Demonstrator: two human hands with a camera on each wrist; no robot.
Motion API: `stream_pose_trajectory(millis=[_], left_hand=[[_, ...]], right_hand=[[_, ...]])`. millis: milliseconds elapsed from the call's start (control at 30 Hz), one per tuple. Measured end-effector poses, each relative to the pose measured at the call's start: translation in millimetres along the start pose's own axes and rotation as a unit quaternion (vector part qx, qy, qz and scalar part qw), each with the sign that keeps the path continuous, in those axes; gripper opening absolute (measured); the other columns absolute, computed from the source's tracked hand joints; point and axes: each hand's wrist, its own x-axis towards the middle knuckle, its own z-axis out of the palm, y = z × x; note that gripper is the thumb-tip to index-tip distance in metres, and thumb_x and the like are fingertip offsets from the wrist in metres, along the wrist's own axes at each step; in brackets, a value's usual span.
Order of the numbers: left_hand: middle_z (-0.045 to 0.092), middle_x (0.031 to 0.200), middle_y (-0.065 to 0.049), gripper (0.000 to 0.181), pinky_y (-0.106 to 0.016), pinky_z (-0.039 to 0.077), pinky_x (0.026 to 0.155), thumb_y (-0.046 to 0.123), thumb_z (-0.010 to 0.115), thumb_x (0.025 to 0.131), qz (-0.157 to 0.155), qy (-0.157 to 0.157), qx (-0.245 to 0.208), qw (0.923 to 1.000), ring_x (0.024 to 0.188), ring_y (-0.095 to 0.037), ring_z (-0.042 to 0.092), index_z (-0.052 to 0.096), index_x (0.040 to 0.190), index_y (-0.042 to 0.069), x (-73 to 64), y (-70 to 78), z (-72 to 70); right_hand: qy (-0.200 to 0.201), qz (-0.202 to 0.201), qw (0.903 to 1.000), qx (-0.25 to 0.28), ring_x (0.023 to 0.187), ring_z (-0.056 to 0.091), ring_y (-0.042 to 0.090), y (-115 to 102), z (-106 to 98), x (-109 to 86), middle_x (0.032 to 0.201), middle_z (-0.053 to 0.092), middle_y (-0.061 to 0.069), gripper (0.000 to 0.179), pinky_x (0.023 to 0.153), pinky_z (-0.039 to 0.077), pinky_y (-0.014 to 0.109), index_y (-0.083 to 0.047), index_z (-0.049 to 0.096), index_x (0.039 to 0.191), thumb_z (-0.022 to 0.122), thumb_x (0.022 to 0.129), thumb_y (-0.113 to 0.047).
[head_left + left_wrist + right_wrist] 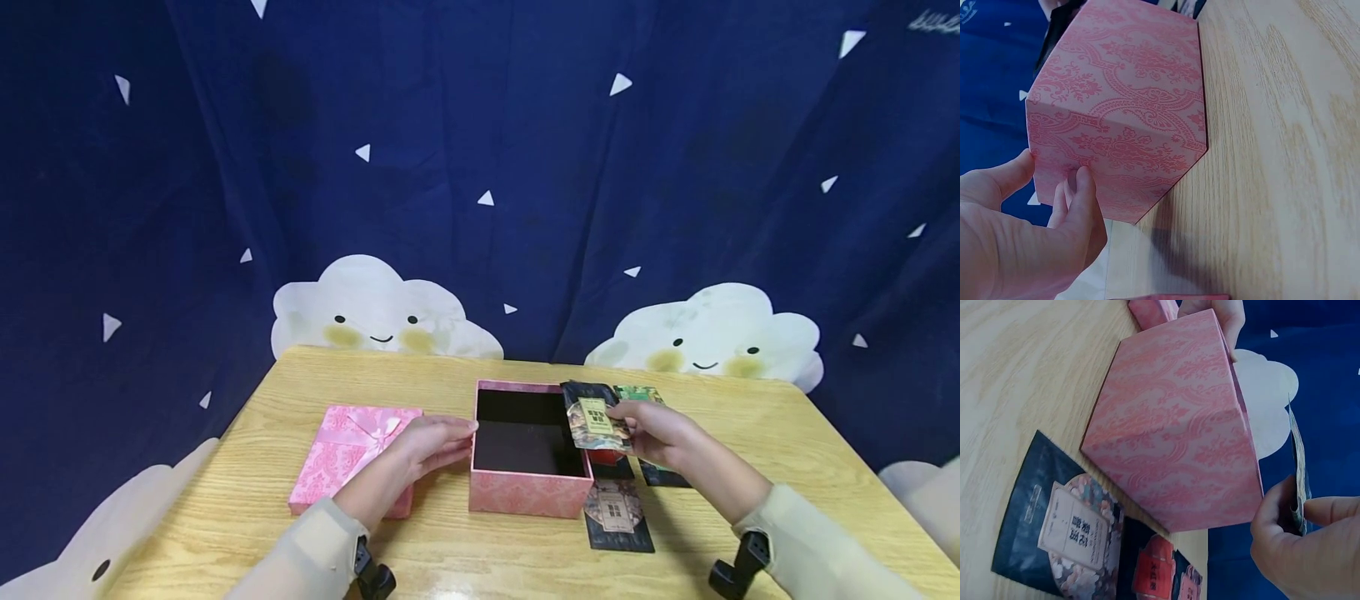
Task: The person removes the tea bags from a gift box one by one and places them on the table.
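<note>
An open pink patterned box [528, 495] with a dark inside stands mid-table. My left hand [435, 442] touches its left wall, the fingers fairly straight and the thumb near the rim in the left wrist view. Between thumb and fingers, my right hand [660, 429] pinches a dark pouch [597, 421] with a yellow label, raised over the box's right edge. In the right wrist view that pouch [1299, 469] is seen nearly edge-on. On the table to the box's right lie a black pouch with a pale label and flowers [1079, 531] and a red-labelled pouch [1154, 569].
A pink box lid [330, 454] with a ribbon bow lies left of the box, partly behind my left forearm. A green-topped pouch [641, 394] lies farther right, partly covered by my right hand. A dark blue curtain [450, 167] hangs behind the wooden table [750, 450].
</note>
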Motion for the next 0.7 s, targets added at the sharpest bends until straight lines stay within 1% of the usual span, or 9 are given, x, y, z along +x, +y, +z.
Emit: stream_pose_trajectory(millis=[67,100,200,300,333,433,533,700], left_hand=[[0.069,0.088,-0.007,0.033,-0.034,0.06,0.089,0.009,0.069,0.087,0.007,-0.007,0.001,0.9999,0.079,-0.011,0.067,0.06,0.112,-0.011,-1.2,-0.6,-1.1],[0.07,0.088,-0.007,0.033,-0.032,0.061,0.087,0.012,0.071,0.086,0.013,-0.022,-0.004,0.9997,0.079,-0.011,0.068,0.062,0.11,-0.01,1.2,-2.8,-3.6],[0.07,0.089,-0.008,0.033,-0.032,0.061,0.086,0.013,0.073,0.085,0.018,-0.028,-0.004,0.9994,0.078,-0.011,0.067,0.063,0.107,-0.01,1.7,-3.1,-4.4],[0.07,0.089,-0.008,0.03,-0.033,0.061,0.088,0.011,0.07,0.087,0.008,-0.019,0.001,0.9998,0.078,-0.011,0.067,0.063,0.108,-0.009,2.1,-1.5,-2.7],[0.07,0.089,-0.008,0.03,-0.034,0.06,0.09,0.009,0.068,0.088,0.003,-0.006,0.006,1.0,0.078,-0.011,0.067,0.061,0.11,-0.011,-0.8,0.9,-0.2],[0.068,0.084,-0.005,0.029,-0.035,0.06,0.091,0.006,0.065,0.089,-0.001,0.002,0.005,1.0,0.078,-0.011,0.066,0.06,0.111,-0.011,-2.2,2.3,1.5],[0.067,0.082,-0.004,0.028,-0.034,0.061,0.088,0.005,0.064,0.089,-0.001,0.004,0.005,1.0,0.077,-0.012,0.066,0.06,0.112,-0.012,-3.4,2.4,1.9],[0.068,0.086,-0.006,0.03,-0.032,0.061,0.086,0.005,0.065,0.089,-0.003,0.005,0.007,1.0,0.078,-0.012,0.066,0.059,0.113,-0.012,-1.7,1.3,1.2]], right_hand=[[0.003,0.004,1.0,0.004,0.075,0.065,0.008,1.5,-3.0,-1.0,0.082,0.065,0.001,0.015,0.071,0.061,0.02,0.001,0.041,0.109,0.044,0.096,-0.006],[0.003,0.004,1.0,0.003,0.076,0.065,0.008,2.5,-4.2,-1.7,0.083,0.065,0.001,0.016,0.071,0.061,0.02,0.002,0.041,0.11,0.044,0.096,-0.006],[0.002,0.004,1.0,0.001,0.076,0.064,0.008,4.9,-8.3,-3.8,0.083,0.064,0.002,0.017,0.07,0.06,0.019,0.002,0.04,0.111,0.045,0.096,-0.006],[0.004,0.004,1.0,-0.004,0.075,0.063,0.007,7.0,-12.8,-6.0,0.084,0.063,0.001,0.017,0.07,0.06,0.018,0.001,0.041,0.11,0.045,0.096,-0.007],[0.005,0.004,1.0,-0.005,0.075,0.062,0.007,7.8,-14.3,-6.7,0.084,0.063,0.001,0.016,0.07,0.06,0.018,0.0,0.041,0.11,0.046,0.096,-0.007],[0.011,0.004,0.9999,-0.007,0.075,0.061,0.007,11.1,-18.8,-9.1,0.084,0.062,0.0,0.016,0.071,0.059,0.019,-0.001,0.042,0.109,0.047,0.096,-0.009],[0.013,0.005,0.9999,0.001,0.076,0.062,0.007,15.4,-23.2,-11.1,0.085,0.063,0.0,0.015,0.072,0.06,0.02,-0.001,0.043,0.108,0.047,0.096,-0.009],[0.01,0.006,0.9998,0.018,0.075,0.064,0.008,23.9,-32.0,-13.1,0.082,0.065,0.0,0.015,0.073,0.06,0.02,-0.001,0.041,0.108,0.046,0.096,-0.008]])
